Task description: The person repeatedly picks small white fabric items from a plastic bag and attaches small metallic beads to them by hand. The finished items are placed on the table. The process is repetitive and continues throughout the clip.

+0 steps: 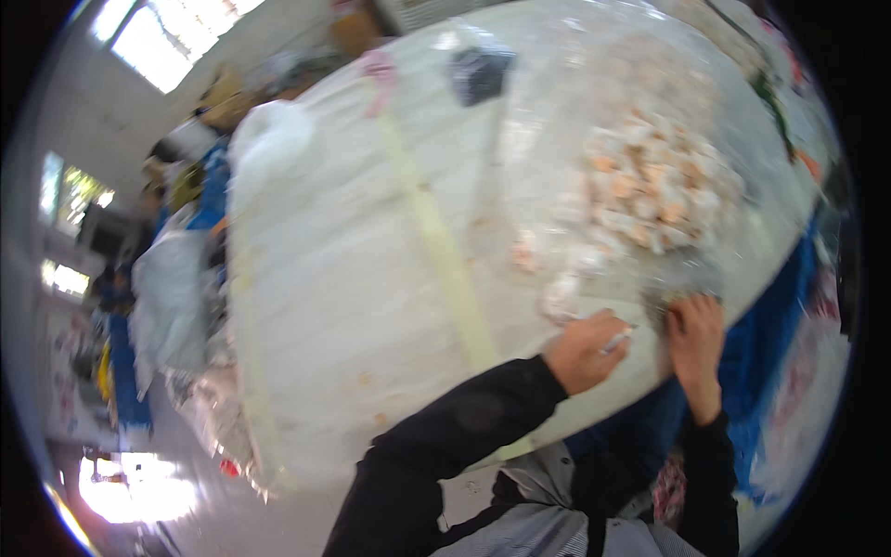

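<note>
The left hand grips a slim white stick; the right hand curls against crinkled clear plastic film, whether pinching I cannot tell. Beyond both hands' fingers, lumpy white-and-orange pieces lie heaped.

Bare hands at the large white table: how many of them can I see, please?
2. The bare left hand holds a small, slim white object; the bare right hand is beside crumpled clear plastic, near the table's edge. No other hand shows.
</note>
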Demonstrator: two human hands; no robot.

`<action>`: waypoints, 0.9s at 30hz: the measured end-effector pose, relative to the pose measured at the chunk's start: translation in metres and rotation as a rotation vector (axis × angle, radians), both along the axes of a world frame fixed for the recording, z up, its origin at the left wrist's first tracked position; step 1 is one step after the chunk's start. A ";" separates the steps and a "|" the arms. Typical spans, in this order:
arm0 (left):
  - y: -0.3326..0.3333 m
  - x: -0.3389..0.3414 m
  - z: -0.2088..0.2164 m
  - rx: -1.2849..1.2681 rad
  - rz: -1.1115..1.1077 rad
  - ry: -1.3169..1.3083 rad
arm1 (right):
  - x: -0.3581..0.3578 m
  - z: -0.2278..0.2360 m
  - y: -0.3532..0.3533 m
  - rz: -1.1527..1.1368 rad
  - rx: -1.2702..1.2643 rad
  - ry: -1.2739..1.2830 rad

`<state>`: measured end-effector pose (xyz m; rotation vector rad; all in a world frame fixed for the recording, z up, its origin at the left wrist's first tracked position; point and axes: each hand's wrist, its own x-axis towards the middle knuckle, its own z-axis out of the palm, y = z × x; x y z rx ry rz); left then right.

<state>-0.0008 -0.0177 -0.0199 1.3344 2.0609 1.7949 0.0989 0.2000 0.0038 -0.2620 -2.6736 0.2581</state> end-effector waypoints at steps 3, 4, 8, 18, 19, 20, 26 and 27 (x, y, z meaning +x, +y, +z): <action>-0.005 0.008 -0.002 0.026 0.066 -0.021 | 0.006 0.005 0.008 0.052 -0.001 -0.030; -0.008 0.008 -0.006 0.032 0.071 -0.011 | 0.005 0.005 0.010 0.077 0.014 -0.029; -0.006 0.008 -0.010 0.050 0.029 -0.065 | 0.002 -0.001 0.014 0.056 -0.110 -0.006; -0.007 0.007 -0.008 0.081 -0.017 -0.172 | -0.010 0.014 -0.052 0.216 -1.396 -0.056; -0.006 0.007 -0.009 0.095 -0.020 -0.179 | -0.011 0.010 -0.051 0.208 -1.360 -0.062; -0.004 0.008 -0.011 0.108 -0.027 -0.166 | -0.013 0.005 -0.048 0.203 -1.324 -0.070; 0.004 0.012 -0.020 0.107 0.022 -0.211 | -0.010 -0.009 -0.030 0.216 -1.085 -0.125; 0.008 0.012 -0.024 0.133 0.031 -0.194 | -0.008 -0.010 -0.029 0.223 -1.026 -0.113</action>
